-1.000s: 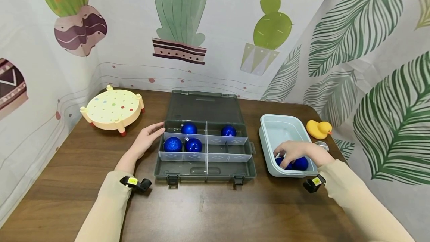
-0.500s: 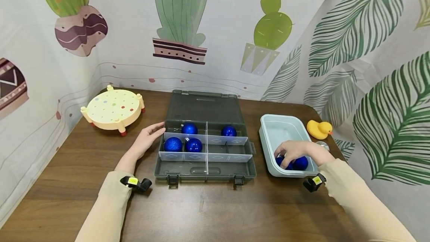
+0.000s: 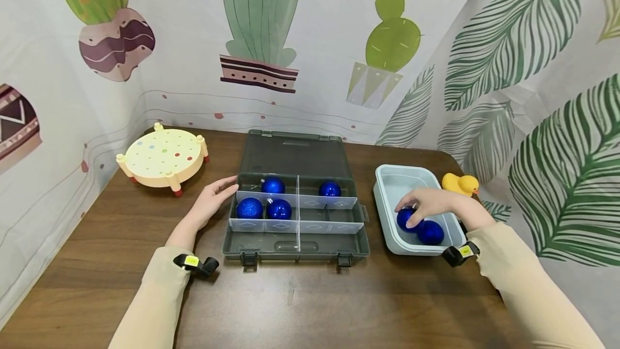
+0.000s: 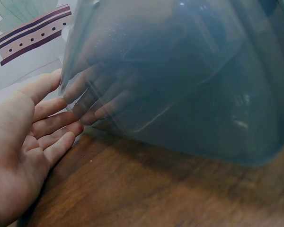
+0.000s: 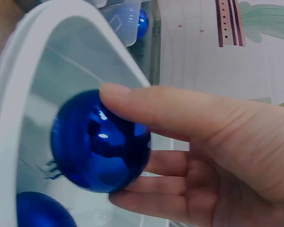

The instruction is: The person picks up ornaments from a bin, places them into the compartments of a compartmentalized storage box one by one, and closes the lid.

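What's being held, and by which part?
The right hand holds a glossy blue ball ornament by its opposite rounded sides; the left hand holds nothing.

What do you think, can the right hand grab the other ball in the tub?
Probably not yet: the right hand is busy holding one blue ball. The other ball lies close by in the tub with nothing seeming to cover it, so an empty hand could likely get it.

Right fingers (image 5: pixel 154 202) have room above, tub wall (image 3: pixel 385 214) leftward
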The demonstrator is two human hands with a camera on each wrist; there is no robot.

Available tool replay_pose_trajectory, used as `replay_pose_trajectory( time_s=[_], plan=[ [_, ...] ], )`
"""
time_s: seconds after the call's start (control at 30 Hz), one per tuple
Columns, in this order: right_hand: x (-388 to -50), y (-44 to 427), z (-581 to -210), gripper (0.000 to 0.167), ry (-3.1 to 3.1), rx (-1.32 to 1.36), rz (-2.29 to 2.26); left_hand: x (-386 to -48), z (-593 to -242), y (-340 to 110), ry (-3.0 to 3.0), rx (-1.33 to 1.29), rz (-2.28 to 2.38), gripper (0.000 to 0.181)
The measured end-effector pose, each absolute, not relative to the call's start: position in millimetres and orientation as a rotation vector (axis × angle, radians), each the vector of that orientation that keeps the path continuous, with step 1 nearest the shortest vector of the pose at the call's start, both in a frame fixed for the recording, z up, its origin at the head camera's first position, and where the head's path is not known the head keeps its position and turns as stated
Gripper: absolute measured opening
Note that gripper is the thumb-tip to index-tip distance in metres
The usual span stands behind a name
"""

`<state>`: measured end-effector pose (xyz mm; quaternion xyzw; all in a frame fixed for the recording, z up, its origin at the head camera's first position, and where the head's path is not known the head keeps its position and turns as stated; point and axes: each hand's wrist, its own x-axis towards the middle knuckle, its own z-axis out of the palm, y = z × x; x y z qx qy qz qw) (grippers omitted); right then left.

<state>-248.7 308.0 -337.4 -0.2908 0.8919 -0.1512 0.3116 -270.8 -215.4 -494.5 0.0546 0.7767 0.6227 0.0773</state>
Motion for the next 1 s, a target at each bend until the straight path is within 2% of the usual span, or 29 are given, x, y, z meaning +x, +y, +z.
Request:
replay_pose_trajectory(
  time_s=[0.3, 0.53, 0.77, 1.0],
  plan=[
    [-252.7, 300.3, -320.2, 0.046, 2.672, -0.762, -0.425, -257.2, -469.1, -209.0, 2.303, 0.158, 1.852, 0.054],
    [-259.8, 289.9, -324.2, 0.051, 2.875, -0.724, -0.530, -250.1, -456.2, -205.4, 2.313, 0.155, 1.838, 0.054],
    [-263.3, 265.8, -327.1, 0.053, 2.936, -0.707, -0.709, -253.4, -461.4, -206.7, 2.315, 0.162, 1.845, 0.055],
    [-261.7, 233.6, -328.2, 0.052, 2.975, -0.744, -0.956, -265.2, -482.2, -212.9, 2.326, 0.157, 1.849, 0.058]
  ],
)
